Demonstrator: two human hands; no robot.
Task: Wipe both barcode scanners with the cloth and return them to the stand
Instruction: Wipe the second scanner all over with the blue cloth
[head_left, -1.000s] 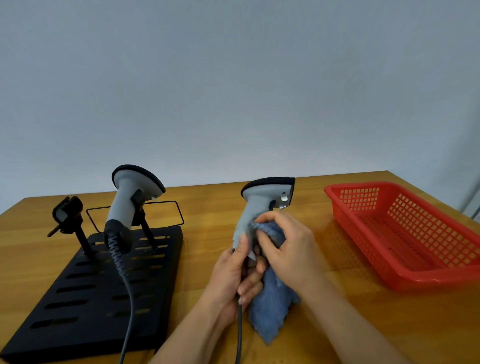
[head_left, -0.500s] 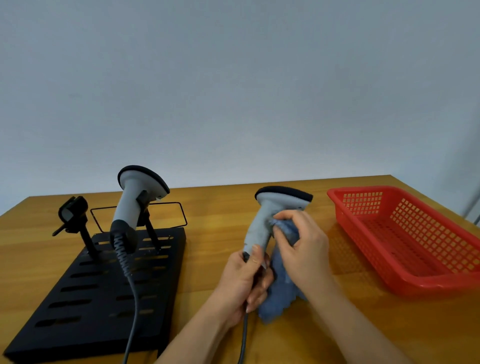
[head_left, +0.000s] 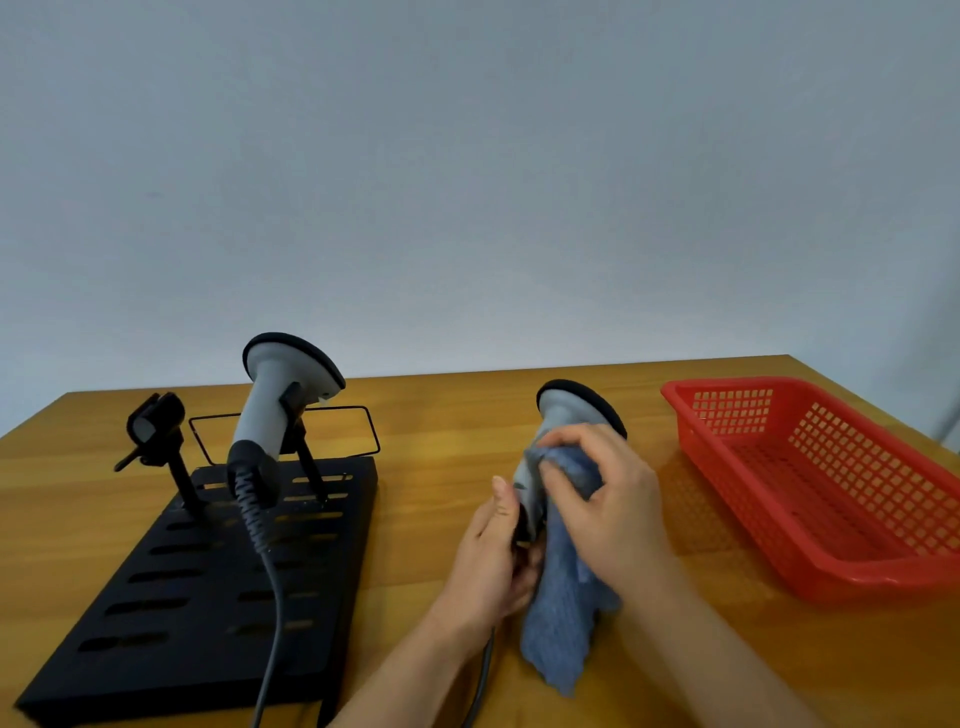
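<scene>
Grey plastic with a black rim round its head, the held scanner (head_left: 558, 415) stands upright above the wooden table (head_left: 441, 415), its head turned away from the camera. Its handle runs down into the left hand (head_left: 493, 566), which grips it from the left, thumb lying up along the grey body and fingers curled round the lower end; a dark cable (head_left: 480, 680) drops from below that hand toward the near edge. The right hand (head_left: 613, 504) holds a blue cloth (head_left: 563, 613) bunched against the scanner's neck just under the head, fingertips pressing the fabric onto the plastic, while the rest of the cloth hangs loose down past the left hand's fingers. The scanner thus sits between the two hands, its head rising clear above both.

Well apart to the left, the second scanner (head_left: 275, 395), of the same grey and black, rests tilted in a holder on the black slotted stand (head_left: 171, 587), its coiled cable (head_left: 254, 519) trailing over the stand's surface. An empty holder (head_left: 156, 421) stands on the stand's far left corner. A red mesh basket (head_left: 831, 478) sits on the table to the right.
</scene>
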